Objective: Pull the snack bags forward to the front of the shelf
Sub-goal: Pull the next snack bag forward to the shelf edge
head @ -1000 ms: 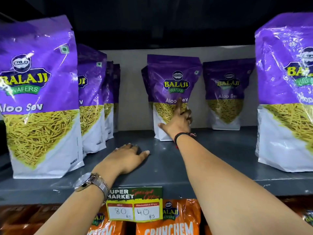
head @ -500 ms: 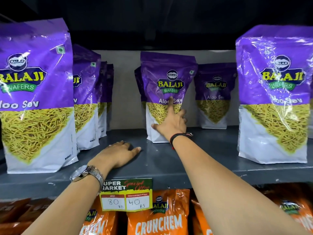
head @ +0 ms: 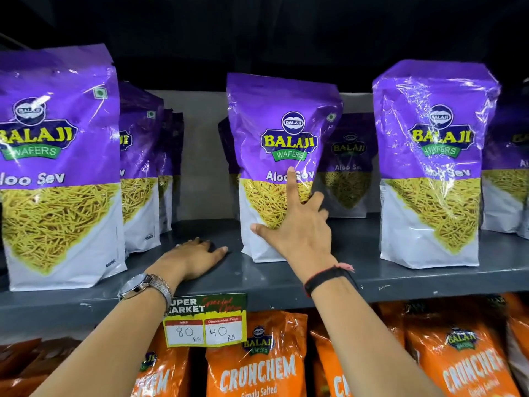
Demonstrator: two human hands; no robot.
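Purple Balaji Aloo Sev snack bags stand upright on a grey shelf [head: 372, 279]. My right hand [head: 300, 227] grips the middle bag [head: 274, 110]: thumb and forefinger lie on its front, the other fingers wrap round its right side. That bag stands about mid-depth on the shelf. Another bag [head: 347, 167] sits at the back, behind and to the right of it. One bag [head: 57, 167] stands at the front left and one [head: 429, 167] at the front right. My left hand [head: 191, 259] rests flat on the shelf, holding nothing.
A row of more purple bags [head: 140, 167] runs back behind the left front bag, and another [head: 506, 173] stands at the far right. A price tag [head: 204, 322] hangs on the shelf edge. Orange Crunchem bags [head: 257, 362] fill the shelf below.
My right hand has drawn the middle bag forward from the back of the shelf, so it now looks larger and nearer. My left hand has stayed flat on the shelf.
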